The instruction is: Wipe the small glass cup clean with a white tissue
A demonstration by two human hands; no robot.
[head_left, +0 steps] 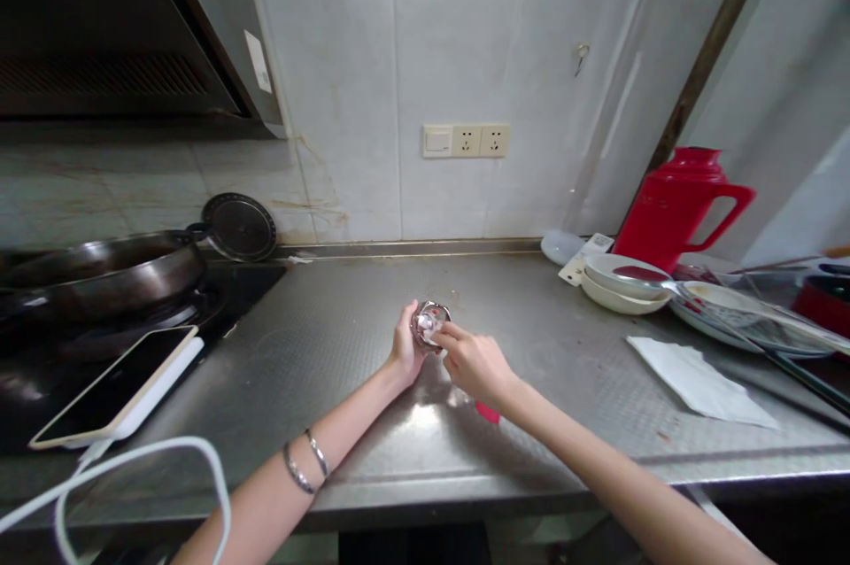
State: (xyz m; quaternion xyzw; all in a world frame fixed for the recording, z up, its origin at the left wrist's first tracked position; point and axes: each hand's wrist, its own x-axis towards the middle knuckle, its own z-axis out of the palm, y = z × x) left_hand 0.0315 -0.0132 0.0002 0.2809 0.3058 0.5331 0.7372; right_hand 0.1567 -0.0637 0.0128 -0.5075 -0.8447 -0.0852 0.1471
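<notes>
Over the middle of the steel counter, my left hand (405,344) is wrapped around the side of a small shiny cup (416,328), its mouth turned toward me. A crumpled white wad, looking like tissue (428,320), fills part of the cup's mouth. My right hand (475,361) reaches in from the right, its fingers pinched on the white wad at the rim. Those fingertips are partly hidden inside the cup. Below the right wrist lies a small pinkish-red item (487,412), mostly covered by the arm.
At left, a pan (112,277) stands on the black stove, with a phone (119,383) and its white cable (199,445) nearer me. At right are a folded white paper (700,381), stacked bowls (624,295), plates with utensils, and a red thermos jug (670,211).
</notes>
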